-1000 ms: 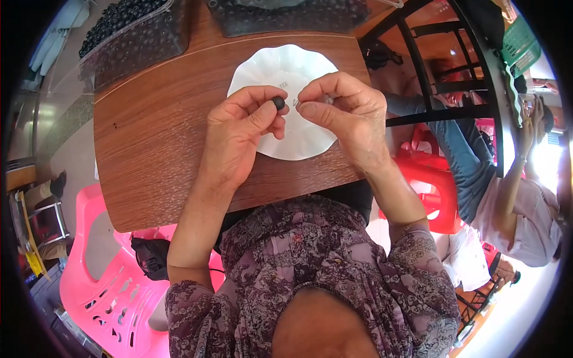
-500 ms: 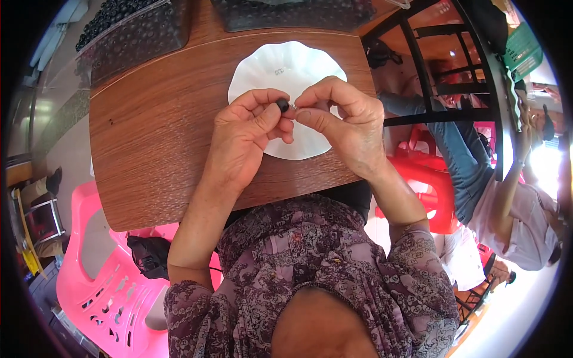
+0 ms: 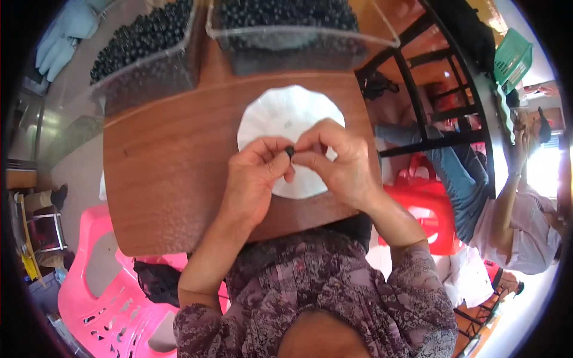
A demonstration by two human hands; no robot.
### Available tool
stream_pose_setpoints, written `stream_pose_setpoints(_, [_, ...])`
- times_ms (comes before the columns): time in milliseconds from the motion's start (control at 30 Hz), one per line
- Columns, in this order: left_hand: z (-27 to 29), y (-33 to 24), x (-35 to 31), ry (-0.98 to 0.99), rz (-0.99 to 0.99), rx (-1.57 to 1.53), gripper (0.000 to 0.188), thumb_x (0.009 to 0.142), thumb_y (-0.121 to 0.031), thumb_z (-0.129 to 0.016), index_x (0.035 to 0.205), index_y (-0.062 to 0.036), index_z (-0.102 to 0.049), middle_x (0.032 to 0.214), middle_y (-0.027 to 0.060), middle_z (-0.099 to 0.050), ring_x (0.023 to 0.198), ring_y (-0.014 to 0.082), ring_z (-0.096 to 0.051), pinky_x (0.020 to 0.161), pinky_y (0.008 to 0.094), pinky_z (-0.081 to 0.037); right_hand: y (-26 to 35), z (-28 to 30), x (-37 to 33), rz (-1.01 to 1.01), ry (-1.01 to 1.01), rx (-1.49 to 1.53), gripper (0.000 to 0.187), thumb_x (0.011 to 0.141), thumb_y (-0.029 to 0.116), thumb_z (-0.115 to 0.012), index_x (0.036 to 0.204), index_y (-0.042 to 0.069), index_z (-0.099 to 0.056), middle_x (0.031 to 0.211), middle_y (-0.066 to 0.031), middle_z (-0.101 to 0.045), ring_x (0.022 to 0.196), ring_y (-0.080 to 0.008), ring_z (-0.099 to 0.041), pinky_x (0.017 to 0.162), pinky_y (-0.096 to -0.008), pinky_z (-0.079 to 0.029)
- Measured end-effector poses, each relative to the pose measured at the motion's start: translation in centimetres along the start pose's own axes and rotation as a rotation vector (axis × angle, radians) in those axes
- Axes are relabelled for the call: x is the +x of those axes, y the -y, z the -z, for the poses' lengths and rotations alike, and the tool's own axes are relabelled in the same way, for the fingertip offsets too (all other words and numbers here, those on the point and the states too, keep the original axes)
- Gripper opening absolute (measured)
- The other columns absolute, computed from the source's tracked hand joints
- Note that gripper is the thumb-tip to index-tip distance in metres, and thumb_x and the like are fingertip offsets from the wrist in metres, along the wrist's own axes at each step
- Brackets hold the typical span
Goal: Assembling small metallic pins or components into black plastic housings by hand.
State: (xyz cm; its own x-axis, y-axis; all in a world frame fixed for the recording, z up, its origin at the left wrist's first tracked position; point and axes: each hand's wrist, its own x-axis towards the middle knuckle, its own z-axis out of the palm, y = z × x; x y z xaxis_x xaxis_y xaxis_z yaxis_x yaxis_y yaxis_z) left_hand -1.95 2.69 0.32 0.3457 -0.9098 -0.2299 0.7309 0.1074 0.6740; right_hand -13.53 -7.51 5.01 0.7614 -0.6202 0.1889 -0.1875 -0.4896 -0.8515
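Over the white scalloped plate (image 3: 262, 113), my two hands meet at a small black rounded piece (image 3: 290, 151). My left hand (image 3: 253, 179) pinches this piece between thumb and forefinger. My right hand (image 3: 340, 161) is closed too, with its thumb and fingertips pressed together right beside the piece. Whatever the right fingertips grip is too small to make out. Part of the plate lies hidden beneath both hands. The plate rests on a brown wood-grain table (image 3: 173, 179).
Two clear plastic bins, a left one (image 3: 149, 83) and a right one (image 3: 292, 56), hold many dark round pieces at the table's far side. A pink chair (image 3: 95, 286) stands at left. On the right are a red stool (image 3: 421, 209), a black metal frame (image 3: 412, 89) and a seated person (image 3: 507, 227).
The view has tilted, so the plate and hands sit lower and more of both bins shows. My hands stay together at the black piece, with the right fingertips now closer against it.
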Motion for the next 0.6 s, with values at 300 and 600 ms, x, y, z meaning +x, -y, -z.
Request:
stream_pose_setpoints(300, [-0.2,-1.2,0.5,0.156,0.05,-0.005,0.016,0.084,-0.003,-0.058,0.099,0.0042,-0.057,0.087,0.0075,-0.06,0.069,0.0129,-0.054,0.063,0.0247,-0.044,0.2,2.2,2.9,-0.274,0.283,0.233,0.019,0.064,0.003,-0.076,0.076,0.003,-0.061,0.066,0.0035,-0.056,0.059,-0.0021,-0.046,0.052,-0.0191,-0.037])
stream_pose_setpoints(600, [0.0,-2.2,2.2,0.211,0.135,-0.004,0.022,0.082,-0.01,-0.063,0.098,0.0046,-0.057,0.081,0.0088,-0.059,0.065,0.0163,-0.053,0.063,0.0287,-0.043,1.0,4.3,6.1,-0.181,0.389,0.059,0.017,0.067,0.003,-0.075,0.078,0.001,-0.062,0.068,-0.0005,-0.058,0.064,-0.006,-0.053,0.057,-0.0212,-0.042])
